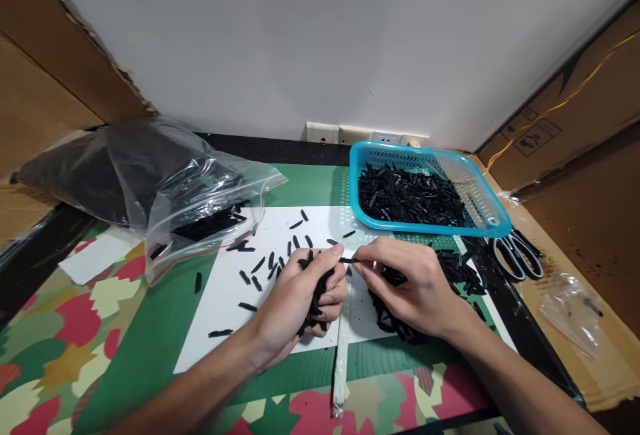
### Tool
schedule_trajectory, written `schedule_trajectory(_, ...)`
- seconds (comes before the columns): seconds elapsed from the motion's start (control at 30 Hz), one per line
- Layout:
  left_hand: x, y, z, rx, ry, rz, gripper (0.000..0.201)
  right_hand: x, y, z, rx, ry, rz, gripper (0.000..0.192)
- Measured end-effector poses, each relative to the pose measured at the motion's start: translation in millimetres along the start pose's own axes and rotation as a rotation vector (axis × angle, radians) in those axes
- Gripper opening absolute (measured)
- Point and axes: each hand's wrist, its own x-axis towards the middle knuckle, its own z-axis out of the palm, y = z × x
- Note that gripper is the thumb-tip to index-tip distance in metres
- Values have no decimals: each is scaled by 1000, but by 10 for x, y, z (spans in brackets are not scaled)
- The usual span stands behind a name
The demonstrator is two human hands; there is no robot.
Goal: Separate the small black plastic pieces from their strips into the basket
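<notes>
My left hand (pixel 287 291) is closed around a bunch of small black strips (pixel 318 305), their ends poking out between the fingers. A single black strip (pixel 349 260) bridges the gap between my two hands, at the left thumb and forefinger. Its other end is pinched by the fingertips of my right hand (pixel 407 281). Beneath the right hand lies a dark pile of similar strips (pixel 393 321), partly hidden. Loose strips (pixel 271 261) are scattered over the white paper (pixel 200 328). A narrow whitish stick in clear wrapping (pixel 341 361) lies between my forearms.
A blue basket (pixel 425 225) of black strips stands at the back right. At left, a large clear zip bag (pixel 135 175) bulges with dark contents. Scissors (pixel 515 255) and a small plastic bag (pixel 570 311) lie right. Cardboard flanks both sides; wall sockets (pixel 367 135) are behind.
</notes>
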Motion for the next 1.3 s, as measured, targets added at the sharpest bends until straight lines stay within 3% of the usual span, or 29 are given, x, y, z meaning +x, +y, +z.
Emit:
schedule_trajectory(0.27, -5, -10, 1, 4, 3, 15, 58, -6, 12, 14, 3, 7, -37, 15)
schedule_trajectory(0.43, -15, 16, 17, -52, 41, 5, 55, 21, 64, -50, -235, 168, -133, 12)
schedule_trajectory(0.57, -19, 40, -8, -86, 87, 7, 55, 46, 206, -247, -646, 414, 99, 4)
schedule_trajectory(0.63, -14, 37, -4, -84, 107, 12, 56, 51, 234, -312, -735, 468, 158, 9)
schedule_trajectory(0.73, 3, -9, 46, -122, 161, 19, 55, 42, 120, -244, -500, 396, -5, 6)
schedule_trajectory(0.83, 21, -97, 115, -113, 253, 66, 54, 10, -121, -12, -313, 183, -228, 11)
schedule_trajectory(0.9, 31, -150, 142, -53, 322, 131, 53, -17, -251, 147, -244, 125, -289, 9)
schedule_trajectory(1.03, 55, -175, 125, 26, 372, 106, 44, -66, -296, 313, -235, 127, -264, 10)
schedule_trajectory(1.3, 70, -138, 84, 29, 377, 87, 41, -89, -193, 313, -288, 105, -264, 12)
